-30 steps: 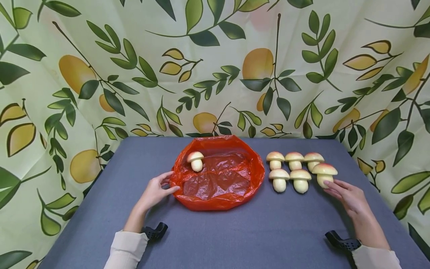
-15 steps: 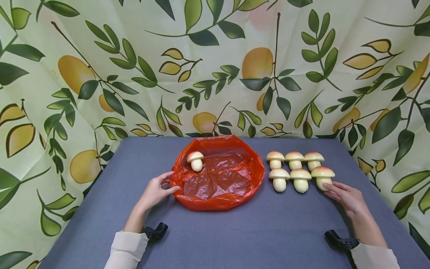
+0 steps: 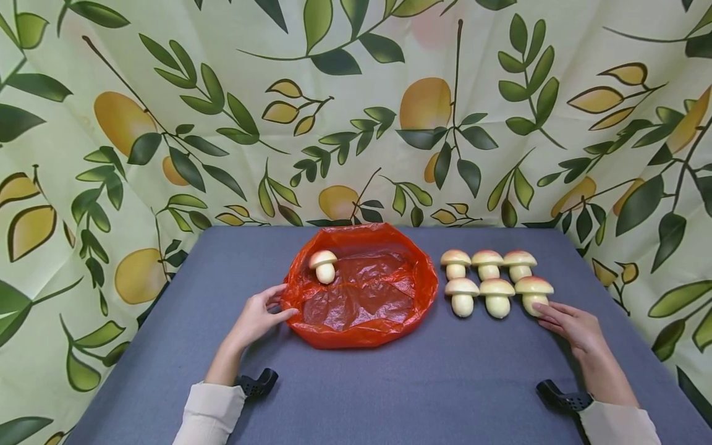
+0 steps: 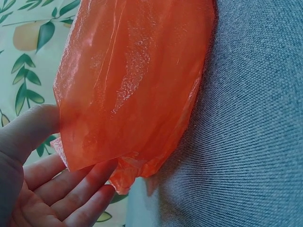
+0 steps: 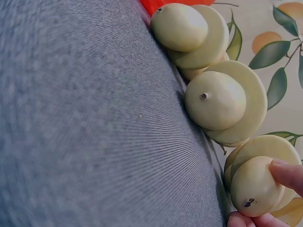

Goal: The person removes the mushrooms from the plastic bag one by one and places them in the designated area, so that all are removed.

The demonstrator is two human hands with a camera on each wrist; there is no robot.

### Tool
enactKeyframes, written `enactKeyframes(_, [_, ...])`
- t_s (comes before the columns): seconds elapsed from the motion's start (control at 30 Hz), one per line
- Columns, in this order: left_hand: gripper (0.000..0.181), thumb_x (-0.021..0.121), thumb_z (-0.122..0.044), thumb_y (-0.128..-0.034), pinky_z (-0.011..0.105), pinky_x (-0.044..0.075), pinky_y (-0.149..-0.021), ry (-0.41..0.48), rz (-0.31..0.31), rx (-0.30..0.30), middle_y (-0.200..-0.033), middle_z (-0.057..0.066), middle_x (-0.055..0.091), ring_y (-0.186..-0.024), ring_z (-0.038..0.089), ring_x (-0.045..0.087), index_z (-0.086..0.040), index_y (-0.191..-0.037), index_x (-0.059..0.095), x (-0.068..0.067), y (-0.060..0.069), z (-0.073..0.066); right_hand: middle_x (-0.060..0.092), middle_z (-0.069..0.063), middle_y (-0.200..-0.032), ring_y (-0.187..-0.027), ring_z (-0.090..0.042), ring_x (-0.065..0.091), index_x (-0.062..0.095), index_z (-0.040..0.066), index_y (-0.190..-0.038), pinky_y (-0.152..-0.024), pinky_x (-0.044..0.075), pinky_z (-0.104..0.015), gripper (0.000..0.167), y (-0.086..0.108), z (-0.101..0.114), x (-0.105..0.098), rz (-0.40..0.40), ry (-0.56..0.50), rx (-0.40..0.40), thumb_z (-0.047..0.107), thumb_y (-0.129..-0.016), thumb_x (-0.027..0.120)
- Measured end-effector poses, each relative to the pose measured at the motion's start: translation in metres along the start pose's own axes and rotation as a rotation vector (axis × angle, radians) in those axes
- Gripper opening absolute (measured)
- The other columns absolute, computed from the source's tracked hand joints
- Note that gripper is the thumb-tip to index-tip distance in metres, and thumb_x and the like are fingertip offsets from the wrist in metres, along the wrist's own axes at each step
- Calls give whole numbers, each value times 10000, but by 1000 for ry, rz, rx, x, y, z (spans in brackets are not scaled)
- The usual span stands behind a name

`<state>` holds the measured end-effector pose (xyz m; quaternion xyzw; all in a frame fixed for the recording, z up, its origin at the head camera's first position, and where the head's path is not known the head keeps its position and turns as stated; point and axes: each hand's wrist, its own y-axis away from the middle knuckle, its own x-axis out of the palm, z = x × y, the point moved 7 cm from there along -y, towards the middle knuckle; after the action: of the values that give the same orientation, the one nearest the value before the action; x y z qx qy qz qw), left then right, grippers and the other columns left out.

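In the head view, my left hand (image 3: 257, 318) rests at the left side of an open red plastic bag (image 3: 356, 339). Its thumb and fingers stand apart and touch the bag's edge; the left wrist view shows the fingers fairly straight, partly behind the red film (image 4: 128, 90). One mushroom (image 3: 324, 266) with a pale stem and reddish cap lies inside the bag at the left. At the right, my right hand (image 3: 575, 330) pinches the stem of the mushroom (image 3: 534, 287) at the front row's right end. The right wrist view shows its thumb on that stem (image 5: 255, 187).
Two neat rows of similar mushrooms stand right of the bag, among them a back-row one (image 3: 488, 262) and a front-row one (image 3: 497, 296). A grey-blue cloth (image 3: 389, 395) covers the table. Behind hangs a leaf-patterned curtain (image 3: 356, 93).
My right hand has moved slightly left and brought its mushroom in line with the front row, still gripping the stem. The left hand and the bag have stayed put.
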<state>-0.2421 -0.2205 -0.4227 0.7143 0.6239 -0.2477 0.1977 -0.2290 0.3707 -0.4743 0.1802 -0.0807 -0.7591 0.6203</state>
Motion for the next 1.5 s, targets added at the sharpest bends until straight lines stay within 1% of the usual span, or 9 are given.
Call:
enactKeyframes(0.17, [624, 736, -170, -851, 510, 500, -1022, -4, 4, -6, -1281, 282, 602, -1178, 414, 605, 63, -1367, 473, 0, 0, 0, 606, 277, -699, -652, 74, 655, 596, 392, -701, -643, 579, -147, 223, -1, -1, 0, -19, 34, 3, 302, -864, 720])
enactKeyframes(0.47, [624, 733, -195, -857, 505, 509, -1011, -10, 12, 0, -1316, 288, 577, -1182, 417, 601, 67, -1362, 478, 1, 2, -1, 619, 266, -636, -646, 109, 592, 582, 394, -774, -573, 541, -155, 155, 0, 0, -1, -46, 202, -21, 370, -871, 699])
enactKeyframes(0.53, [621, 732, -195, -857, 502, 513, -1007, -12, 13, 4, -1327, 287, 569, -1182, 416, 602, 66, -1361, 479, 1, 2, -1, 611, 266, -637, -642, 105, 589, 623, 325, -866, -571, 542, -156, 91, -1, 1, -1, -55, 228, -26, 375, -870, 699])
enactKeyframes(0.7, [614, 735, -175, -852, 501, 516, -1003, -8, 5, 10, -1325, 286, 571, -1176, 419, 605, 65, -1358, 483, 0, 1, -1, 597, 263, -641, -636, 95, 585, 598, 41, -1153, -566, 549, -167, 458, -1, 3, 0, -79, 273, -39, 389, -870, 694])
enactKeyframes(0.77, [613, 736, -171, -851, 501, 514, -1005, -7, 4, 8, -1331, 282, 569, -1180, 418, 604, 61, -1360, 484, 0, 1, 0, 597, 261, -638, -633, 93, 584, 590, 11, -1166, -564, 549, -170, 490, -1, 4, 0, -81, 279, -42, 389, -872, 692])
enactKeyframes(1.03, [620, 733, -199, -857, 498, 520, -998, -17, 12, 11, -1346, 288, 554, -1184, 419, 601, 61, -1360, 483, 1, 2, -1, 599, 271, -640, -634, 97, 588, 627, 179, -1021, -570, 548, -162, 236, 0, 4, 0, -72, 243, -54, 353, -877, 694])
enactKeyframes(1.23, [626, 740, -202, -851, 487, 532, -984, -22, 13, 3, -1347, 286, 555, -1171, 414, 611, 58, -1360, 485, 1, 2, -1, 598, 276, -639, -632, 95, 590, 625, 168, -1039, -574, 550, -157, 233, 0, 5, 1, -67, 234, -53, 328, -883, 693])
enactKeyframes(1.43, [626, 735, -204, -855, 485, 532, -983, -19, 14, 3, -1355, 287, 548, -1176, 416, 608, 54, -1366, 480, 1, 2, 0, 571, 295, -659, -644, 99, 594, 595, 44, -1170, -599, 563, -162, 430, 1, 7, 2, -66, 248, -51, 350, -883, 688])
enactKeyframes(1.5, [629, 735, -203, -855, 483, 533, -982, -16, 15, -4, -1359, 288, 544, -1179, 416, 607, 51, -1369, 478, 1, 2, 0, 567, 302, -673, -648, 100, 602, 634, 125, -1088, -609, 568, -159, 304, 2, 9, 2, -62, 228, -57, 342, -882, 691])
